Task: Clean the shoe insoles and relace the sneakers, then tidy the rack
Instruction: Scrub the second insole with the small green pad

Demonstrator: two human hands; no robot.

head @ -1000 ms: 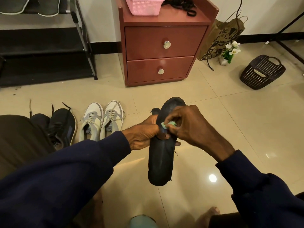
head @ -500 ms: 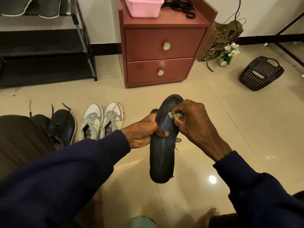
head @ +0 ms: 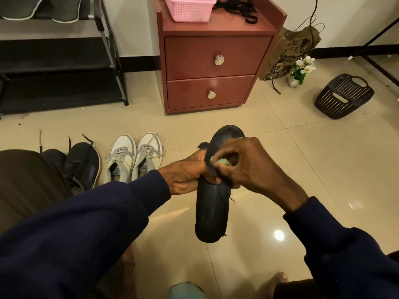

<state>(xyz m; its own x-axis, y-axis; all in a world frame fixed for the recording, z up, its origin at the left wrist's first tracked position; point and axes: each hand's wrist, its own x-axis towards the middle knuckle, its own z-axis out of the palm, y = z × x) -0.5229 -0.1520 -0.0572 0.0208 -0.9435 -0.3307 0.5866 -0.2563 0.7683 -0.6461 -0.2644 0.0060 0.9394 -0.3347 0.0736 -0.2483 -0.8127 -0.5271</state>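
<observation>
Black insole (head: 212, 212) was held above floor (head: 302, 158): left hand (head: 185, 178) gripped its middle, right hand (head: 248, 169) pinched green wipe (head: 222, 161) against it, fingers curled. Cleaning midway, judging; black sneakers (head: 84, 162) looked unlaced, rack (head: 54, 48) not yet tidied.

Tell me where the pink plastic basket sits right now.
Head view, top centre: the pink plastic basket sits on the reddish-brown two-drawer cabinet, to the left of a black tangle of cord on the same top.

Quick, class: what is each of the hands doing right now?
Left hand: grips the black insole.
Right hand: pinches a small green cloth against the insole.
</observation>
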